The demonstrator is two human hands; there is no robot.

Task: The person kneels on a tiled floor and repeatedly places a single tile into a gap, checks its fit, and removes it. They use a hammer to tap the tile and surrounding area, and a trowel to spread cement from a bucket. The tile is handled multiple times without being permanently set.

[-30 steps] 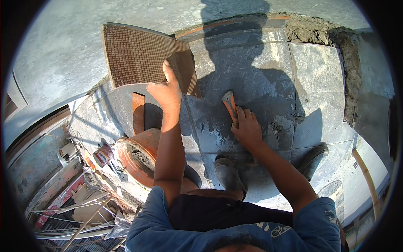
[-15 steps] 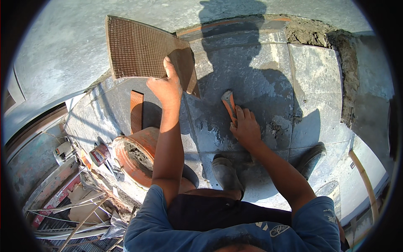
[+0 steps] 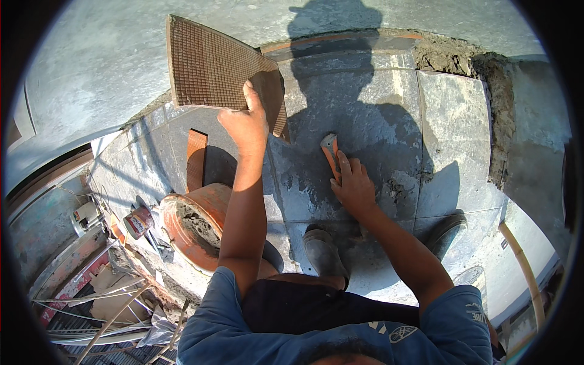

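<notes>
Left hand (image 3: 246, 126) grips the raised tile (image 3: 213, 67), right hand (image 3: 355, 187) apparently an orange tool (image 3: 331, 155), a holding step; moving on needs balance.

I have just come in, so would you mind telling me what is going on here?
A person's left hand is holding a large tile at a tilt, its brown gridded back in view. The right hand grasps an orange tool with a grey end; whether it touches the tiled floor is hard to tell. To the left is an orange bucket with grey mix inside, and a narrow orange strip near it.
</notes>
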